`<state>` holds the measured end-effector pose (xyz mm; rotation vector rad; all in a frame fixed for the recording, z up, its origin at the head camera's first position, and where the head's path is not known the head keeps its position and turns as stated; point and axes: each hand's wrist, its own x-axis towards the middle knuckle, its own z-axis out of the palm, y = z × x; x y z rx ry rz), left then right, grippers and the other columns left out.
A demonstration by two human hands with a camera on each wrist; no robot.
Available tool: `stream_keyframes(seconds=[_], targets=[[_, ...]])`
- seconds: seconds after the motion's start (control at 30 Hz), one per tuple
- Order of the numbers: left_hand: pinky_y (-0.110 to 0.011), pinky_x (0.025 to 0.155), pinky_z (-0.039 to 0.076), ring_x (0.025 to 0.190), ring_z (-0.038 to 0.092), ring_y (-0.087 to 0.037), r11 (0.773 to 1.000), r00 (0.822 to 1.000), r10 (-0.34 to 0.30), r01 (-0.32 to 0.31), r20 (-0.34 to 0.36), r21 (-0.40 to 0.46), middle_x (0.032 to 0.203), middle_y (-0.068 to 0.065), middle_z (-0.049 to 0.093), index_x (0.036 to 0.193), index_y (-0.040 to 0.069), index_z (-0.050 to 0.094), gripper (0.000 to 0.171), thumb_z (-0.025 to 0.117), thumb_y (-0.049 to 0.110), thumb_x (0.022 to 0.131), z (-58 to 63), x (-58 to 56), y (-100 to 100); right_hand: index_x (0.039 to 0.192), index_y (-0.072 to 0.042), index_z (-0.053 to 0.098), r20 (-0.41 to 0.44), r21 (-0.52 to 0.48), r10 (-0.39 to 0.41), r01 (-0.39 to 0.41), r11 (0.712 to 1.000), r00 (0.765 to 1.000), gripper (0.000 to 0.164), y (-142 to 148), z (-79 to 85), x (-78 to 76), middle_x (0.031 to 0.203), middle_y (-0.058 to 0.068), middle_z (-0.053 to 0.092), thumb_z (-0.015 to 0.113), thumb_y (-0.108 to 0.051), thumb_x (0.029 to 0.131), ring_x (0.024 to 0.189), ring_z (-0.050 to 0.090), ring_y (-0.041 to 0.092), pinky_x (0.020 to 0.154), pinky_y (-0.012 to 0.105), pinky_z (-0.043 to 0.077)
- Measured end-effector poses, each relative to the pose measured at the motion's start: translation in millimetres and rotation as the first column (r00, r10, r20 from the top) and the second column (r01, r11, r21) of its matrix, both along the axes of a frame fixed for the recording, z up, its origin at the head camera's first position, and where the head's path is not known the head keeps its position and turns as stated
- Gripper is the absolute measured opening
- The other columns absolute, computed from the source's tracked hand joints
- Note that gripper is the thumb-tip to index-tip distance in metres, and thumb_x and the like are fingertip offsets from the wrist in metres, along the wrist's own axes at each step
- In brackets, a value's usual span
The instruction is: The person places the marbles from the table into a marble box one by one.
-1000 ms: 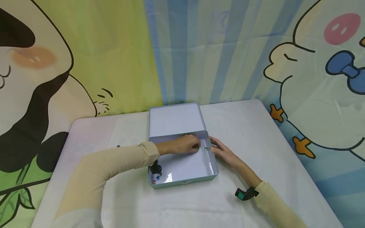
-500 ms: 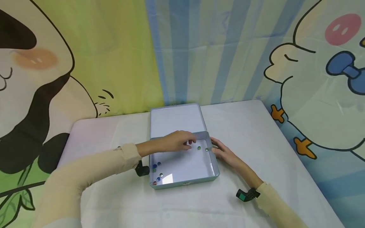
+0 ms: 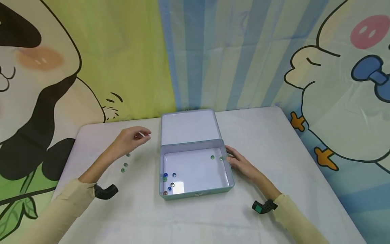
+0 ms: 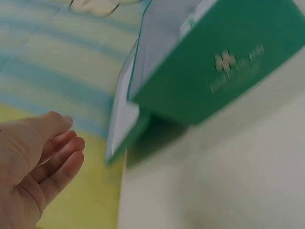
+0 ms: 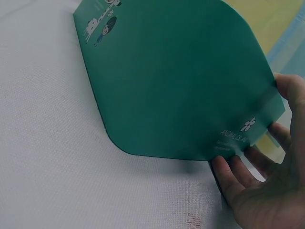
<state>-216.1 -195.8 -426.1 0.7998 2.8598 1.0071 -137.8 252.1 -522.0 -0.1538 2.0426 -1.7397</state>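
Note:
A green metal tin box stands on the table with its lid tipped back. Inside, a green marble and a pale marble lie at the right; several more, among them a blue marble, lie near the left wall. My left hand is left of the tin, over the table's back part, fingers loosely bent and nothing visible in them. Beneath it are three marbles on the cloth. My right hand rests its fingertips and thumb against the outside of the tin's right wall.
A white cloth covers the table. Behind it hangs a printed curtain with cartoon animals, close to the back edge. A black wrist camera is on my left wrist, another camera on my right.
My left hand has let go of the green marble at the tin's right, lifted out and moved left over the table. The right hand stays at the tin's side.

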Motion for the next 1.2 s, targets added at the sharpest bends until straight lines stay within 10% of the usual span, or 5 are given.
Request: stream_keyframes(seconds=[0.37, 0.67, 1.2], targets=[[-0.011, 0.071, 0.049, 0.083, 0.058, 0.004, 0.962, 0.960, 0.270, -0.266, 0.075, -0.055, 0.101, -0.010, 0.073, 0.111, 0.006, 0.069, 0.023, 0.069, 0.017, 0.091, -62.0, 43.3, -93.7, 0.156, -0.020, 0.015, 0.006, 0.002, -0.005, 0.005, 1.000, 1.000, 0.064, -0.3, -0.5, -1.1, 0.163, 0.017, 0.011, 0.046, -0.031, 0.100, 0.146, 0.022, 0.043, 0.116, 0.060, 0.024], [-0.021, 0.067, 0.052, 0.080, 0.064, -0.017, 0.953, 0.955, 0.290, -0.282, 0.067, -0.113, 0.091, -0.009, 0.070, 0.104, 0.003, 0.070, 0.020, 0.073, 0.012, 0.085, -88.4, 53.7, -92.2, 0.155, -0.020, 0.017, 0.001, 0.011, -0.021, 0.021, 1.000, 1.000, 0.066, -1.6, -2.2, -0.8, 0.162, 0.017, 0.013, 0.048, -0.035, 0.099, 0.146, 0.024, 0.044, 0.116, 0.060, 0.025], [-0.017, 0.065, 0.051, 0.081, 0.063, -0.006, 0.939, 0.935, 0.344, -0.342, 0.085, -0.045, 0.096, -0.010, 0.071, 0.104, 0.007, 0.071, 0.019, 0.072, 0.017, 0.087, -89.3, 51.2, -84.0, 0.156, -0.019, 0.016, -0.003, 0.006, -0.013, 0.013, 1.000, 1.000, 0.066, -1.3, -0.2, -0.9, 0.162, 0.018, 0.013, 0.047, -0.033, 0.099, 0.145, 0.025, 0.044, 0.115, 0.059, 0.029]])
